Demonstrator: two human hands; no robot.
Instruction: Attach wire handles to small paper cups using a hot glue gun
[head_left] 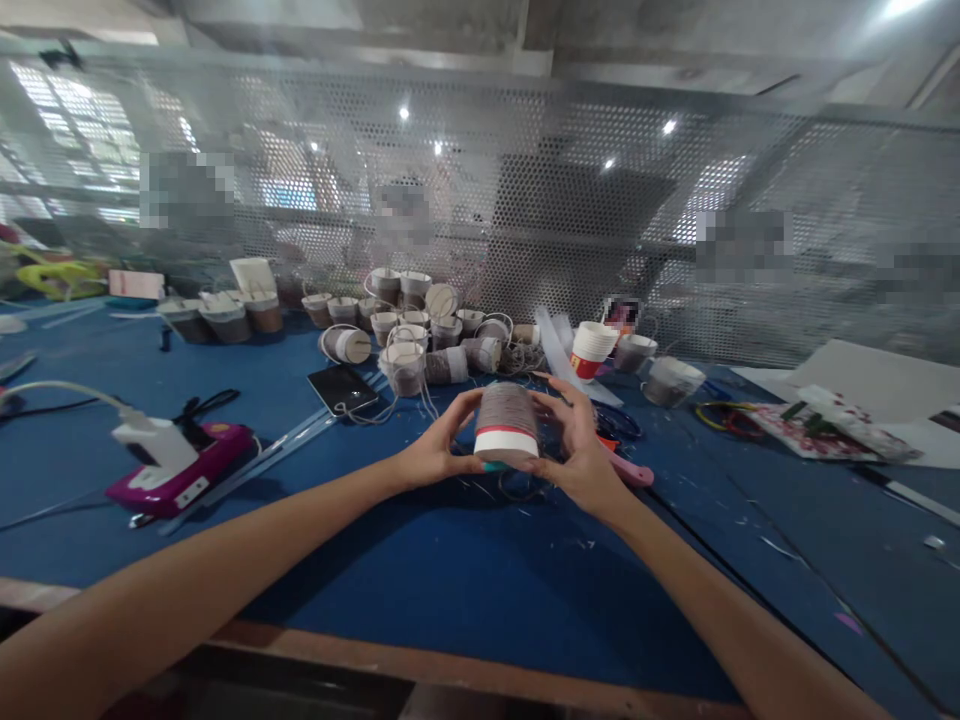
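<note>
Between my two hands is a paper cup (507,420) wound with grey-brown yarn, tilted so its white rim with a red band faces me. My left hand (442,440) grips its left side, thumb low near the rim. On the right side, my right hand (574,440) holds it with curved fingers. Something small and teal shows just under the rim. Behind my right hand lie a pink-handled tool (634,470), partly hidden, and a dark blue loop. Loose yarn strands rest on the blue table below the cup.
Several yarn-wrapped cups (405,365) crowd the back, near a black phone (343,390). A stack of white cups (592,348) stands right of them. At left sits a purple power strip (180,475) with a white plug and cable. Papers (885,385) lie far right, before a perforated metal screen (570,220).
</note>
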